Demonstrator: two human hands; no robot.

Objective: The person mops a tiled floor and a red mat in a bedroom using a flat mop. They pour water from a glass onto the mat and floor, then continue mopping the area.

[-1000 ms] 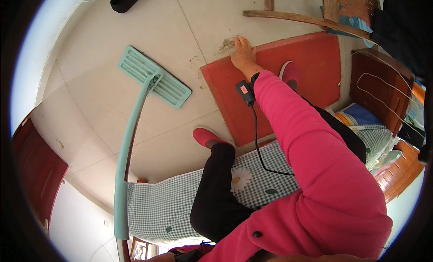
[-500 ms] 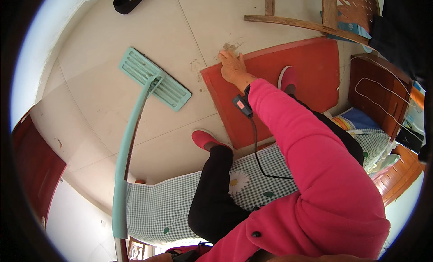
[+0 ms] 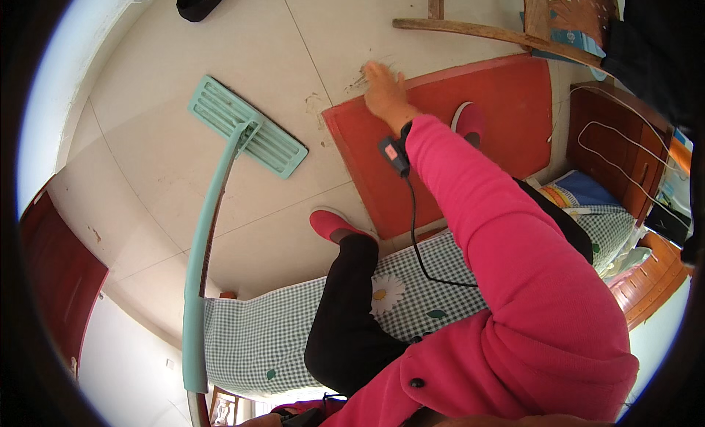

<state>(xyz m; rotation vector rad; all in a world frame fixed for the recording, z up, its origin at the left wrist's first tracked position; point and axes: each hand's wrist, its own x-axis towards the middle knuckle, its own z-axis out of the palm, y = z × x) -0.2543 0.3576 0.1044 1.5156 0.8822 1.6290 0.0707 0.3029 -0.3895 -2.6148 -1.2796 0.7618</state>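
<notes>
My right hand (image 3: 385,93) reaches down over the near edge of a dark smear (image 3: 358,82) on the tiled floor, next to the corner of a red mat (image 3: 448,133). Its thumb stands apart from the fingers, which are slightly blurred, and I see nothing in it; whether it touches the floor I cannot tell. A pale green flat mop (image 3: 275,144) lies with its head on the tiles to the left, its pole (image 3: 197,309) running down to the lower edge. Of my left hand (image 3: 263,421) only a sliver shows at the bottom, near the pole; its fingers are hidden.
A black device with a cable (image 3: 394,157) hangs at my right wrist. Beneath me is a checked cloth-covered seat (image 3: 272,324). A wooden chair (image 3: 499,36) stands at the far right, a brown cabinet (image 3: 609,148) with white cables beside the mat. A black object (image 3: 198,2) lies far left.
My right hand has shifted slightly to the right and nearer, uncovering more of the smear. The whole view has moved a little; the mop stays in place.
</notes>
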